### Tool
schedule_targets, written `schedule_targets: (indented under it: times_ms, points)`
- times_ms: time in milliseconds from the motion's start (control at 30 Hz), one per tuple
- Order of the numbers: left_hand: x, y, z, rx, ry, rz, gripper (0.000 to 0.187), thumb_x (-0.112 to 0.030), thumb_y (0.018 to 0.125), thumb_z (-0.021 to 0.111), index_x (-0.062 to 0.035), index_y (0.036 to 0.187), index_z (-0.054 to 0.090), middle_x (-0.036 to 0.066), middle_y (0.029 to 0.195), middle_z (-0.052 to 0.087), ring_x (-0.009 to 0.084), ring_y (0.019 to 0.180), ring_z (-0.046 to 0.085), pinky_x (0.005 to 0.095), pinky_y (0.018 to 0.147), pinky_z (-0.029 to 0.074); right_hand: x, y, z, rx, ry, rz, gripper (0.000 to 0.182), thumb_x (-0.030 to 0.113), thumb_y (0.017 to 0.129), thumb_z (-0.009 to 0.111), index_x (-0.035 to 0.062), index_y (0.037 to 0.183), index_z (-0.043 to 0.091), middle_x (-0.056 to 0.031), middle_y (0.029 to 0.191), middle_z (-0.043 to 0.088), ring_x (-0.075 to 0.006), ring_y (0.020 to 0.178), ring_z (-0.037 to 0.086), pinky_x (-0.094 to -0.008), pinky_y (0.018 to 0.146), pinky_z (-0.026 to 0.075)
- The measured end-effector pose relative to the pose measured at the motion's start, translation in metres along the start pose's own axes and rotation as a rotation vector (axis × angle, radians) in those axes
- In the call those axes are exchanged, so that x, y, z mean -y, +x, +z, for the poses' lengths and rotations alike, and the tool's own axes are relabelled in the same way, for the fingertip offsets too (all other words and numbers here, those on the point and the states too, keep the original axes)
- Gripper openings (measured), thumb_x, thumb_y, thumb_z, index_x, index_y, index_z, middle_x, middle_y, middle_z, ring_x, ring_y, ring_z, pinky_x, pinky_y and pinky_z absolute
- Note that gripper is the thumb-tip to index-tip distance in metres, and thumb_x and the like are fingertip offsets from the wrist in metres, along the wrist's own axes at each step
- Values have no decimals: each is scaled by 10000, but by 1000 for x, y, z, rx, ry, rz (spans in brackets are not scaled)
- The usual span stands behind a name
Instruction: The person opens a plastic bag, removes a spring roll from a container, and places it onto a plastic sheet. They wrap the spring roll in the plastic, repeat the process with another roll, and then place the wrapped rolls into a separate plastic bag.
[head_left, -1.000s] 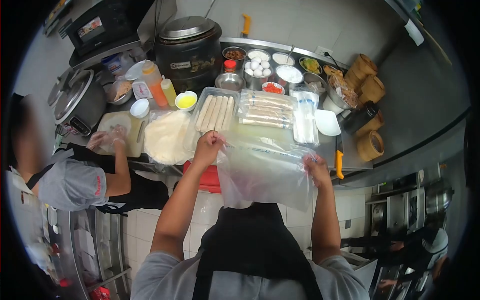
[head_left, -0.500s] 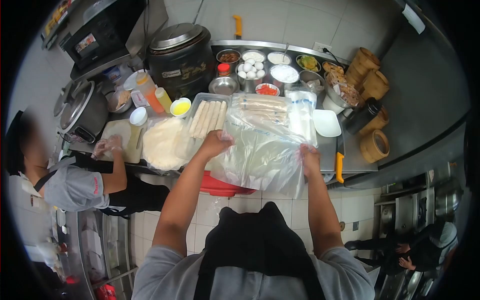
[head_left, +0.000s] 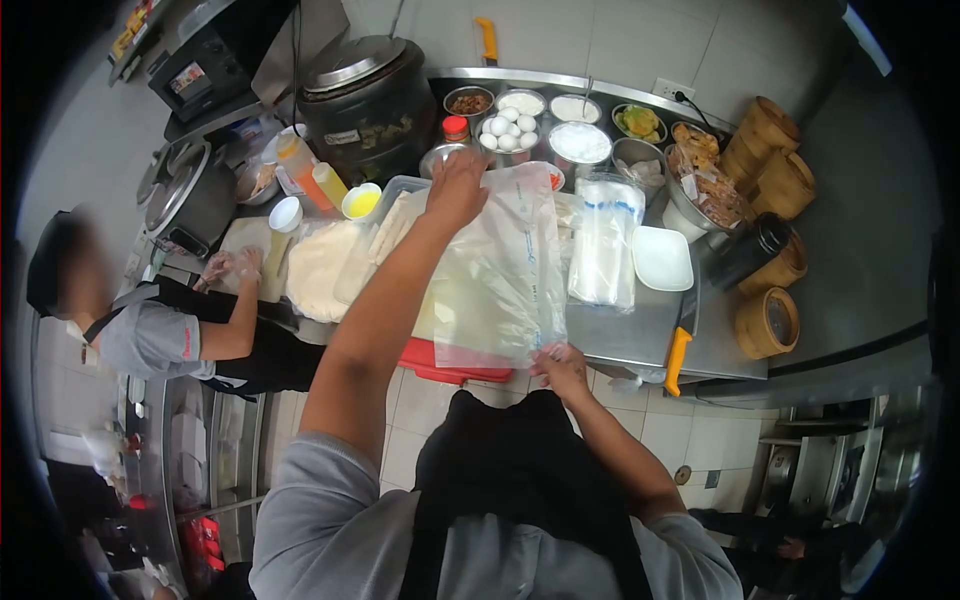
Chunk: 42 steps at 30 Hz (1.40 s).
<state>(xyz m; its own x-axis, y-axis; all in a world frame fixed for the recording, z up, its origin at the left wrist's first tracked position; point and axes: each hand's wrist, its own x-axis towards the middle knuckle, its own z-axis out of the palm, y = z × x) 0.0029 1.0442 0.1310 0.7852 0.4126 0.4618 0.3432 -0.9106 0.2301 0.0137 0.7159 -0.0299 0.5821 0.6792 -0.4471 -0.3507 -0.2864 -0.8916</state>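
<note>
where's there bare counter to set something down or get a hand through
The widest bare steel is up front, below the plastic packet and white dish, left of the yellow-handled knife. A smaller patch lies between that knife and the front bamboo steamer. It's crowded around the eggs; the clear bag covers the middle.

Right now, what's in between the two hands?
A see-through plastic sheet! The head view shows it spread between the left hand and the right hand.
</note>
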Motion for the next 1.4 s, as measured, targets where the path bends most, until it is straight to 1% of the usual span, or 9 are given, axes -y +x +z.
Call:
schedule_targets:
  times_ms: [33,133,267,433,633,733,967,1133,1400]
  points:
    - [-13,-7,2,-230,9,48,479,-120,807,756,-91,1268,626,147,1270,627,348,1233,554,491,1066,396,2,1,2,9,53,46,205,134,924,722,-22,989,606,-116,826,700,-172,690,715,-264,498,528]
    - [-45,-67,17,-307,-180,23,557,-95,786,766,-75,1308,573,161,1313,577,380,1256,517,512,1079,382,-10,12,5,40,133,79,276,179,928,738,-12,1051,580,-138,894,705,-219,735,730,-292,527,541]
    - [-61,-213,52,-231,-270,-186,510,-87,772,769,-28,1249,600,212,1290,554,388,1245,508,475,1041,417,-9,16,7,22,194,80,326,183,932,743,-32,1101,566,-147,918,708,-232,757,737,-298,536,556]
    - [-38,-304,40,-113,-370,-687,450,-69,790,765,7,1195,583,190,1164,590,367,1130,566,436,985,460,26,18,-24,227,-185,212,582,410,854,823,-52,1139,613,-132,933,728,-175,750,729,-281,582,560]
    - [-25,-257,41,-129,-258,-432,559,-133,812,787,5,1294,540,275,1365,517,453,1304,476,490,1075,418,53,67,-41,-81,-539,-24,607,493,848,789,-58,1077,675,-91,808,708,-151,677,661,-296,658,530]
    - [-21,-219,55,-76,-324,-630,665,-227,810,794,-7,1372,514,323,1448,435,458,1413,355,502,1143,352,67,98,-30,-167,-483,-137,573,488,855,773,-35,1070,680,-77,784,689,-159,669,641,-299,669,521]
    - [-1,-191,71,86,-390,-818,581,-215,810,787,23,1295,576,257,1413,490,426,1361,406,510,1127,357,49,128,-17,-230,-340,-203,345,285,906,768,-28,1016,674,-43,823,688,-119,720,611,-286,654,495]
    - [-7,-188,56,-200,-402,-540,550,-113,800,766,87,1278,581,240,1303,564,409,1256,495,445,1067,429,27,120,-16,-295,-279,-262,227,205,923,749,-3,974,674,-20,801,678,-88,679,577,-258,635,471]
    - [-1,-182,15,-24,-224,-464,539,-177,803,793,82,1244,621,256,1356,544,406,1275,499,453,1058,444,25,95,15,-411,-371,-389,176,182,915,739,14,921,687,-32,748,689,-102,640,592,-279,621,474]
